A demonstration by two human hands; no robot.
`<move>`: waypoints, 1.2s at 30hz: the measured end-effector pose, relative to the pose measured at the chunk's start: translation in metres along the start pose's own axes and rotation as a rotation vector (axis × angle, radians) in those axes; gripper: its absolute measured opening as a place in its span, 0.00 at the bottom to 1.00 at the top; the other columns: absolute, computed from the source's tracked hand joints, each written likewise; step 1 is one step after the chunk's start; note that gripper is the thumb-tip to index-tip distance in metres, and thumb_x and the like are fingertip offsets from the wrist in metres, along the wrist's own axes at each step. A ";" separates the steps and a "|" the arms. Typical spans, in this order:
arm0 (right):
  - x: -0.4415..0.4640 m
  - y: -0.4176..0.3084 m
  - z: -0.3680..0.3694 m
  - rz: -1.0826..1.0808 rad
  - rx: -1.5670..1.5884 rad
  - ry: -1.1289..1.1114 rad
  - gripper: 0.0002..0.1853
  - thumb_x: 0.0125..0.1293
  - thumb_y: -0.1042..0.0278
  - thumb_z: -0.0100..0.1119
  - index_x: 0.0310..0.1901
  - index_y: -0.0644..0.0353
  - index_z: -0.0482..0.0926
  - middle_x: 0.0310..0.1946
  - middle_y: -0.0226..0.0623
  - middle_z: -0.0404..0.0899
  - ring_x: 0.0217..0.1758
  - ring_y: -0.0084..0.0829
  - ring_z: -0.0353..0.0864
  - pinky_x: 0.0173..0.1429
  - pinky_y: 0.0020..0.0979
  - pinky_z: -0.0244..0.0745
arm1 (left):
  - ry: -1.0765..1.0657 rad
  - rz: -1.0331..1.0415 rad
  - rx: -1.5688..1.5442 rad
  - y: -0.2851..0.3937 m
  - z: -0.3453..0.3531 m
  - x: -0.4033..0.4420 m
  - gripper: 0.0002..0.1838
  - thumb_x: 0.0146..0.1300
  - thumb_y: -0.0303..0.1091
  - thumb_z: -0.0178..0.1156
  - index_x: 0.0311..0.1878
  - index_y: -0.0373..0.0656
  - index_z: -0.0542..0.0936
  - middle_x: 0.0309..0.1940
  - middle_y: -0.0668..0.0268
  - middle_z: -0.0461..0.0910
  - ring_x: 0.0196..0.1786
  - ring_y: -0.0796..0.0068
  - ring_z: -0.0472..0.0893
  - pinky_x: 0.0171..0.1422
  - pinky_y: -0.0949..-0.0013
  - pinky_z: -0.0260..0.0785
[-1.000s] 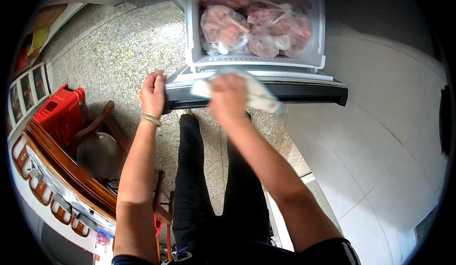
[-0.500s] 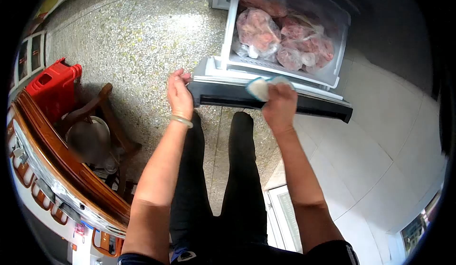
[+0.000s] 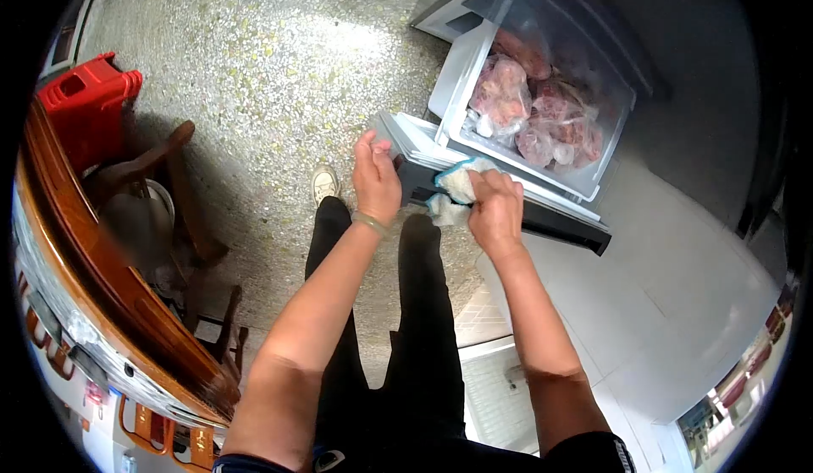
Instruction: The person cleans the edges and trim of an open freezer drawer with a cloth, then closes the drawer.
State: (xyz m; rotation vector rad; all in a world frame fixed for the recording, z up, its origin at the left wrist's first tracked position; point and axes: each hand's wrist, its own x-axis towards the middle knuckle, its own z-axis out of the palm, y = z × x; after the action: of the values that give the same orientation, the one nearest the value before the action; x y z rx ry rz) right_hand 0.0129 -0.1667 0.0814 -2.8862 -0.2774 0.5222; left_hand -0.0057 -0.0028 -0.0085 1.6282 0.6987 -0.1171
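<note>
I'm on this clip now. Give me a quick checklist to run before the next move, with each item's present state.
1. Cloth held by the right hand: ok, the fingers are closed on it.
2. Cloth at the black drawer front: ok, it overlaps the front, between the two hands.
3. Left hand at the drawer front: ok, it is at the left end, though its exact grip is partly hidden.
4. Clear bags inside the drawer bin: ok, they lie within its walls.
5. Surface under the cloth clean: cannot tell, it is covered.
6. Both feet clear of the drawer: cannot tell, only one shoe shows.
</note>
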 end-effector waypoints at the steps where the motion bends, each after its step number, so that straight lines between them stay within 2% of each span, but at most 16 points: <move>1: 0.003 -0.008 0.003 -0.017 0.024 0.056 0.18 0.38 0.79 0.59 0.37 0.57 0.80 0.30 0.35 0.73 0.39 0.38 0.72 0.42 0.38 0.61 | 0.001 0.015 0.009 0.003 -0.001 -0.002 0.16 0.70 0.31 0.39 0.57 0.35 0.64 0.41 0.59 0.76 0.42 0.73 0.75 0.49 0.70 0.68; 2: 0.004 -0.018 0.007 -0.030 0.052 0.111 0.16 0.42 0.83 0.54 0.36 0.58 0.80 0.29 0.34 0.73 0.37 0.39 0.72 0.40 0.38 0.60 | -0.002 0.029 0.021 0.006 -0.003 -0.004 0.16 0.70 0.31 0.39 0.57 0.35 0.64 0.41 0.59 0.76 0.41 0.73 0.75 0.49 0.70 0.68; 3: 0.011 -0.029 0.006 -0.019 0.013 0.094 0.13 0.37 0.80 0.58 0.31 0.61 0.79 0.28 0.36 0.72 0.36 0.39 0.71 0.43 0.39 0.61 | 0.031 0.086 0.001 0.000 -0.002 -0.003 0.16 0.65 0.27 0.41 0.56 0.37 0.63 0.38 0.53 0.76 0.39 0.61 0.78 0.45 0.64 0.70; 7: 0.030 -0.063 0.022 -0.124 0.139 0.160 0.12 0.39 0.81 0.56 0.30 0.60 0.78 0.28 0.37 0.72 0.36 0.39 0.72 0.42 0.40 0.62 | 0.042 0.108 0.025 0.001 -0.002 -0.002 0.17 0.65 0.27 0.41 0.56 0.37 0.62 0.39 0.52 0.76 0.39 0.58 0.77 0.45 0.63 0.69; 9: 0.037 -0.056 0.031 0.039 0.389 0.078 0.15 0.41 0.83 0.54 0.35 0.60 0.79 0.26 0.39 0.72 0.35 0.36 0.74 0.39 0.36 0.65 | 0.044 0.123 0.041 -0.003 -0.001 -0.002 0.16 0.65 0.27 0.41 0.56 0.37 0.62 0.39 0.52 0.76 0.39 0.58 0.77 0.45 0.63 0.69; 10: 0.040 -0.056 0.014 0.122 0.913 -0.006 0.19 0.45 0.84 0.49 0.41 0.58 0.79 0.26 0.37 0.73 0.33 0.30 0.75 0.37 0.32 0.68 | 0.039 0.131 0.061 0.000 -0.002 -0.002 0.16 0.65 0.27 0.41 0.56 0.38 0.62 0.39 0.53 0.76 0.38 0.58 0.77 0.45 0.63 0.69; 11: 0.034 -0.046 -0.017 0.618 1.052 -0.306 0.22 0.45 0.83 0.45 0.44 0.62 0.78 0.29 0.35 0.76 0.32 0.28 0.75 0.41 0.30 0.70 | -0.029 0.057 -0.026 0.001 -0.007 -0.003 0.16 0.64 0.27 0.42 0.56 0.37 0.63 0.42 0.53 0.76 0.41 0.58 0.77 0.48 0.64 0.68; 12: 0.018 -0.016 -0.002 0.576 1.563 -0.156 0.22 0.42 0.83 0.46 0.44 0.70 0.75 0.40 0.38 0.76 0.43 0.32 0.76 0.52 0.32 0.70 | -0.024 0.057 -0.030 0.007 -0.014 -0.006 0.16 0.64 0.27 0.42 0.56 0.37 0.63 0.42 0.53 0.76 0.41 0.58 0.77 0.48 0.64 0.68; 14: -0.001 -0.001 -0.024 0.604 1.740 0.032 0.25 0.39 0.85 0.44 0.46 0.74 0.72 0.45 0.45 0.76 0.48 0.36 0.77 0.57 0.36 0.70 | 0.044 -0.092 -0.128 0.020 -0.029 -0.026 0.17 0.64 0.27 0.44 0.55 0.36 0.64 0.46 0.53 0.74 0.47 0.59 0.74 0.53 0.64 0.66; 18: -0.056 -0.020 -0.025 0.508 1.164 -0.296 0.20 0.51 0.86 0.51 0.46 0.61 0.79 0.43 0.32 0.79 0.47 0.30 0.77 0.54 0.30 0.70 | -0.271 0.215 0.003 0.054 -0.059 -0.094 0.21 0.62 0.30 0.56 0.56 0.35 0.65 0.52 0.61 0.69 0.53 0.73 0.69 0.59 0.71 0.61; 21: -0.046 -0.054 -0.035 -0.007 0.981 -0.452 0.19 0.56 0.86 0.51 0.50 0.62 0.77 0.42 0.35 0.79 0.44 0.27 0.76 0.50 0.26 0.70 | -0.322 -0.266 -0.435 0.050 -0.060 -0.124 0.23 0.56 0.26 0.61 0.55 0.38 0.69 0.52 0.66 0.70 0.54 0.78 0.70 0.59 0.71 0.63; 22: -0.043 -0.038 -0.030 0.005 1.084 -0.445 0.18 0.58 0.83 0.51 0.50 0.62 0.77 0.43 0.37 0.78 0.45 0.29 0.76 0.51 0.27 0.69 | -0.420 -0.312 -0.416 0.031 -0.076 -0.119 0.20 0.59 0.27 0.59 0.54 0.40 0.70 0.48 0.69 0.74 0.49 0.80 0.73 0.55 0.73 0.67; 26: 0.009 0.006 -0.005 0.169 0.289 0.328 0.16 0.61 0.75 0.49 0.51 0.62 0.76 0.48 0.48 0.75 0.50 0.40 0.74 0.53 0.36 0.69 | -0.131 -0.532 -0.739 0.041 -0.124 -0.071 0.12 0.67 0.35 0.51 0.50 0.40 0.72 0.42 0.69 0.77 0.44 0.81 0.76 0.49 0.74 0.70; 28: 0.025 0.021 0.023 0.048 0.126 0.400 0.14 0.63 0.72 0.48 0.49 0.63 0.76 0.47 0.49 0.75 0.49 0.42 0.74 0.55 0.38 0.67 | -0.042 -0.498 -0.645 0.024 -0.140 -0.041 0.15 0.69 0.39 0.47 0.50 0.39 0.72 0.41 0.68 0.78 0.44 0.81 0.76 0.49 0.73 0.71; 30: 0.025 0.015 0.047 0.069 0.114 0.196 0.14 0.65 0.68 0.44 0.47 0.63 0.77 0.40 0.44 0.77 0.46 0.42 0.75 0.54 0.39 0.65 | -0.042 -0.480 -0.594 0.016 -0.145 -0.010 0.15 0.69 0.40 0.47 0.50 0.39 0.72 0.41 0.68 0.78 0.43 0.80 0.76 0.49 0.73 0.70; 36: 0.025 0.012 0.050 0.071 0.033 0.303 0.13 0.64 0.68 0.44 0.40 0.61 0.79 0.34 0.41 0.77 0.39 0.41 0.75 0.47 0.38 0.65 | -0.140 -0.304 -0.313 -0.045 -0.093 0.087 0.18 0.69 0.44 0.46 0.47 0.39 0.75 0.40 0.67 0.78 0.40 0.79 0.75 0.47 0.72 0.67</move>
State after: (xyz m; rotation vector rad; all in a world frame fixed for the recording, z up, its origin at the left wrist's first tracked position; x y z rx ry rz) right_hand 0.0200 -0.1650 0.0246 -2.8963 -0.1179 0.0946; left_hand 0.0139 0.1163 -0.0688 1.1970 0.8091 -0.3229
